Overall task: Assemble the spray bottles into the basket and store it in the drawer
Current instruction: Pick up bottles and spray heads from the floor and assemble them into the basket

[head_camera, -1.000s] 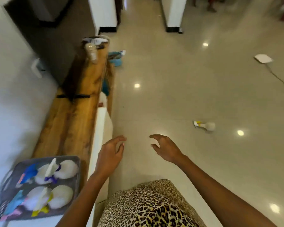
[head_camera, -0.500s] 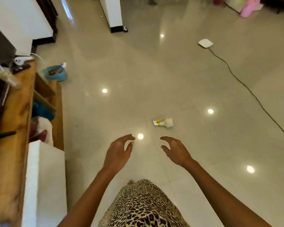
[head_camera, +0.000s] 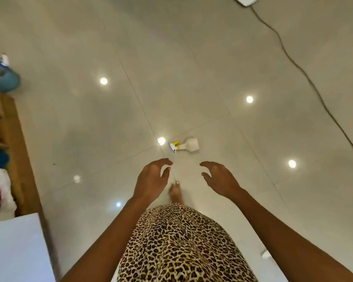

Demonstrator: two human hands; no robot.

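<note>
A glossy pale tiled floor point(head_camera: 192, 58) fills the view. A leopard-print garment point(head_camera: 179, 245) covers its bottom edge, with a white block point(head_camera: 14, 251) in the bottom-left corner and a wooden shelf unit point(head_camera: 16, 151) along the left edge. A dark cable point(head_camera: 306, 76) runs down the right side, and a blue bowl point(head_camera: 4, 78) sits at the upper left edge. The left hand point(head_camera: 151, 180) and right hand point(head_camera: 222, 180) hover apart, fingers loosely curved, holding nothing. A bare foot point(head_camera: 175, 192) shows between them. The white spray bottle point(head_camera: 184, 146) with a yellow trigger lies on its side mid-floor, just beyond both hands.
</note>
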